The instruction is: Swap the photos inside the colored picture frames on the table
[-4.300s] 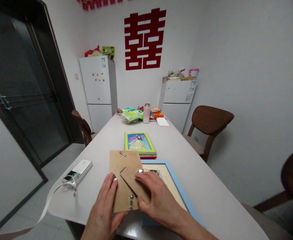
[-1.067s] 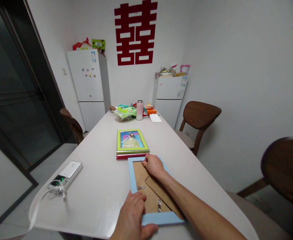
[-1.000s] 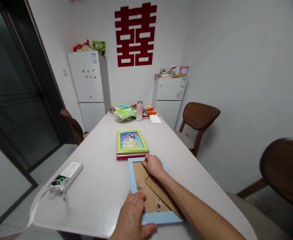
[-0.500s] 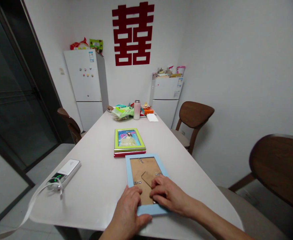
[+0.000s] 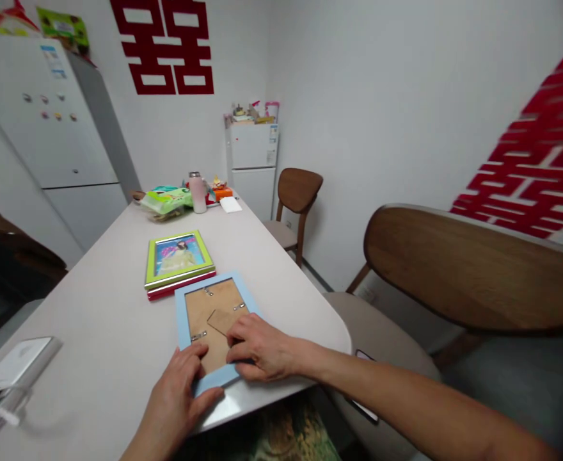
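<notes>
A light blue picture frame (image 5: 182, 318) lies face down on the white table, its brown backing board (image 5: 217, 301) showing. Small metal clips (image 5: 199, 335) sit along the inner edges of the frame, and a cut stand flap is partly visible in the board. My left hand (image 5: 178, 387) holds the lower left corner, fingers over the side and thumb along the bottom edge. Curled fingers of my right hand (image 5: 260, 349) press at the lower right of the backing and hide that part. A green picture frame (image 5: 151, 259) lies on a red frame (image 5: 180, 285) just beyond.
A white power bank (image 5: 20, 368) with a cable lies at the left on the table (image 5: 103, 307). Snack bags (image 5: 166, 202) and a pink bottle (image 5: 198, 193) stand at the far end. Wooden chairs (image 5: 454, 269) line the right side; a phone (image 5: 365, 410) lies on the near seat.
My view has turned to the right, so everything sits further left in the picture. Both hands stay on the blue frame in nearly the same places.
</notes>
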`<state>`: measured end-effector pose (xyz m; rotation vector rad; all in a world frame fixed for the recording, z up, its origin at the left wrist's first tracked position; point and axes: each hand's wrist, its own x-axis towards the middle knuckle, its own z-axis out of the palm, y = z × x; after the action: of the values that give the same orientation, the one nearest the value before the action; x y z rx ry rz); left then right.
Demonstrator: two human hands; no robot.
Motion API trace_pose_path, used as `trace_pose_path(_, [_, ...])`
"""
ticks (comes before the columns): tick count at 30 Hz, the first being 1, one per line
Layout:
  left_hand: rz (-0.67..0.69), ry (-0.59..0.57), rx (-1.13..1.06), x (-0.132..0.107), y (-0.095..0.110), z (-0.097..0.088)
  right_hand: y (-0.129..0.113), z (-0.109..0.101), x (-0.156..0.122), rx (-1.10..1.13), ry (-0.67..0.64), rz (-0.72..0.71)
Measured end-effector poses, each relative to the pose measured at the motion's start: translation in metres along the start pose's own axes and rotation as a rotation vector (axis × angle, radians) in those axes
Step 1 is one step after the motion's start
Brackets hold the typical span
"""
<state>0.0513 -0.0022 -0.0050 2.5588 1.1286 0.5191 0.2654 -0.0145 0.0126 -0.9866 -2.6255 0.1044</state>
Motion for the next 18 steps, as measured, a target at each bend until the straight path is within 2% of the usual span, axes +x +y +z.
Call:
trace_pose_path(3, [0.014, -0.023, 0.041, 0.002, 0.002, -0.001, 0.006, -0.006, 0.002, 0.08, -0.028, -0.038])
trace_pose_path(5, [0.042, -0.003, 0.092, 0.005, 0.007, 0.003, 0.013, -0.01, 0.002, 0.206, 0.023, 0.042])
trace_pose_path(10, [0.118, 0.074, 0.151, 0.017, 0.019, 0.021, 0.042, -0.026, -0.014, 0.674, 0.287, 0.734])
trace_pose_path(12, [0.122, 0.099, 0.073, 0.022, 0.022, 0.024, 0.048, -0.03, -0.024, 0.772, 0.309, 0.832])
trace_pose_path(15, [0.079, 0.172, -0.135, 0.029, 0.034, 0.016, 0.041, -0.028, -0.033, 0.876, 0.325, 0.875])
trace_pose_path(17, [-0.016, 0.241, -0.312, 0.033, 0.05, 0.007, 0.026, -0.02, -0.029, 1.08, 0.386, 0.898])
trace_pose_path(18, [-0.072, 0.278, -0.414, 0.035, 0.059, 0.003, 0.017, -0.014, -0.023, 1.287, 0.443, 0.905])
